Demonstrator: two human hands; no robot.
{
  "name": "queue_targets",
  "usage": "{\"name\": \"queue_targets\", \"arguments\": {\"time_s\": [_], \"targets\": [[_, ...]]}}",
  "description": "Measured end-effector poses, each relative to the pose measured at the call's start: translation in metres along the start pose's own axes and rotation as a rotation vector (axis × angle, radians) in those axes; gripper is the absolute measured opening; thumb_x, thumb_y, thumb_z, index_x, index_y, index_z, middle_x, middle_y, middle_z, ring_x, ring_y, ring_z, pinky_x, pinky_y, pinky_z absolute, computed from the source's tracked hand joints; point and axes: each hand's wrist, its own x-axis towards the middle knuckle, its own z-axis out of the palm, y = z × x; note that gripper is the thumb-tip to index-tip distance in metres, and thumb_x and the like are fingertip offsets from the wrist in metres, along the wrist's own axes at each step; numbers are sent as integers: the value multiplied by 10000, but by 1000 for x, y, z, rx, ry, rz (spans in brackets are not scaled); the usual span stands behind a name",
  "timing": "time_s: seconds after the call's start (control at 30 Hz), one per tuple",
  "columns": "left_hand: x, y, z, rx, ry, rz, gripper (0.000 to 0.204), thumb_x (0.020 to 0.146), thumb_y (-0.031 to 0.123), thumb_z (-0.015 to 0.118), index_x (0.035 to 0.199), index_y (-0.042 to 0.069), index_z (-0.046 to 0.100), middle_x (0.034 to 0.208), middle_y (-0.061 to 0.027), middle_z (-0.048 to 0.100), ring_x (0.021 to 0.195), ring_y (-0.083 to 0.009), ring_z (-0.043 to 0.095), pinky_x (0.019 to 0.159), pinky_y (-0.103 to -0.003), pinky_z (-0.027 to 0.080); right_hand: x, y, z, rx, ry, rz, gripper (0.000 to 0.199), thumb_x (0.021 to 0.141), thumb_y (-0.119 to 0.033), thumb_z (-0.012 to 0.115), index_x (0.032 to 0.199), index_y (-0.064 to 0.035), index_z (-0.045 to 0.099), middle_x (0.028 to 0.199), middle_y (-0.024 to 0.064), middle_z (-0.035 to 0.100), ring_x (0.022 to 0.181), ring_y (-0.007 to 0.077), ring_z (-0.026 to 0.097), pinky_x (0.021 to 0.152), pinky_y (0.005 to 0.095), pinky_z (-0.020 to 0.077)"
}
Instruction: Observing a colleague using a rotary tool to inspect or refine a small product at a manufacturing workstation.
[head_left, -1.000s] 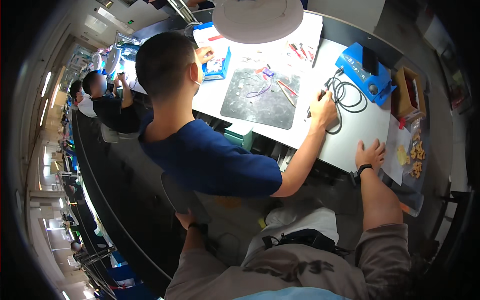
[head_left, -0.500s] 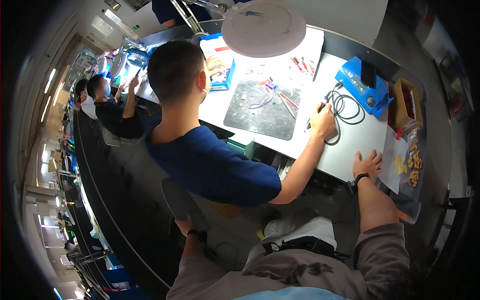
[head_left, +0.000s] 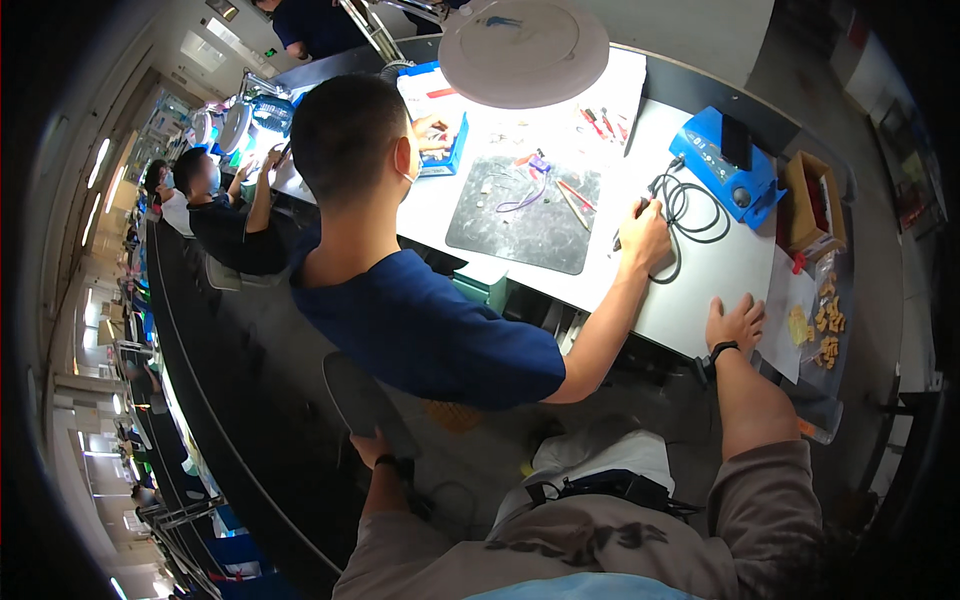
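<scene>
My right hand (head_left: 737,322) lies on the white worktop (head_left: 680,315) at its near right edge, fingers apart and holding nothing. Low on the left, my left hand (head_left: 372,447) grips the edge of a dark chair back (head_left: 365,400); its fingers are partly hidden. The chair stands behind a seated person in a navy shirt (head_left: 430,330). That person's right hand (head_left: 643,238) holds a corded pen-like tool (head_left: 617,236), and their other hand is at a blue tray (head_left: 462,145). Between them lies a dark mat (head_left: 520,235) with a purple looped wire piece (head_left: 520,203) and tweezers (head_left: 572,208).
A round magnifier lamp (head_left: 525,60) hangs over the bench. At the right stand a blue control box (head_left: 715,160) with a coiled black cable (head_left: 700,215), a cardboard box (head_left: 812,205) and a bag of small tan pieces (head_left: 828,320). Other people (head_left: 235,220) sit along the left.
My hands stay where they were. At the far top, a person in dark clothes has come further left into view. The seated person at the left has shifted their hands slightly.
</scene>
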Motion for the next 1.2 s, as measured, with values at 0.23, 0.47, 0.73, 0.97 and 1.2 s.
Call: {"name": "queue_targets", "arguments": {"time_s": [0.23, 0.47, 0.73, 0.97, 1.2], "targets": [[-2, 5, 0, -9, 3, -22, 778, 877, 391, 722, 1439, -18, 371, 1375, -240, 534, 1215, -404, 571, 988, -477, 501, 1, 1, 2, -15, 8, 7, 714, 885, -536, 603, 1414, -102, 401, 1506, 164, 340, 1399, 402, 324, 1074, 554, 344], [-5, 3, -3, -22, -8, -1, 767, 876, 412, 713, 1428, -10, 388, 1378, -233, 536, 1226, -400, 567, 999, -468, 494, 1, 0, 3, -19, -7, 16, 710, 886, -538, 603, 1419, -116, 401, 1519, 156, 335, 1413, 387, 313, 1084, 549, 338], [-6, 6, -3, -38, 9, 1, 778, 858, 420, 724, 1418, -12, 399, 1368, -232, 544, 1221, -396, 570, 1003, -470, 486, 0, 0, 2, -24, -2, 15, 721, 888, -542, 604, 1432, -117, 395, 1519, 158, 336, 1416, 396, 314, 1091, 552, 334], [-10, 5, -1, -9, 21, 5, 761, 857, 394, 723, 1416, -9, 401, 1369, -221, 549, 1217, -399, 572, 1000, -470, 487, 1, 0, 1, -27, 6, 13, 720, 886, -540, 608, 1428, -113, 402, 1505, 156, 340, 1406, 390, 318, 1094, 552, 325], [-1, 0, -5, -56, -30, -40, 768, 869, 387, 718, 1444, 7, 380, 1401, -216, 522, 1227, -397, 565, 994, -472, 494, -1, -2, 3, -16, 9, 8, 712, 881, -545, 611, 1411, -111, 415, 1504, 152, 341, 1404, 387, 323, 1082, 550, 338]]}}
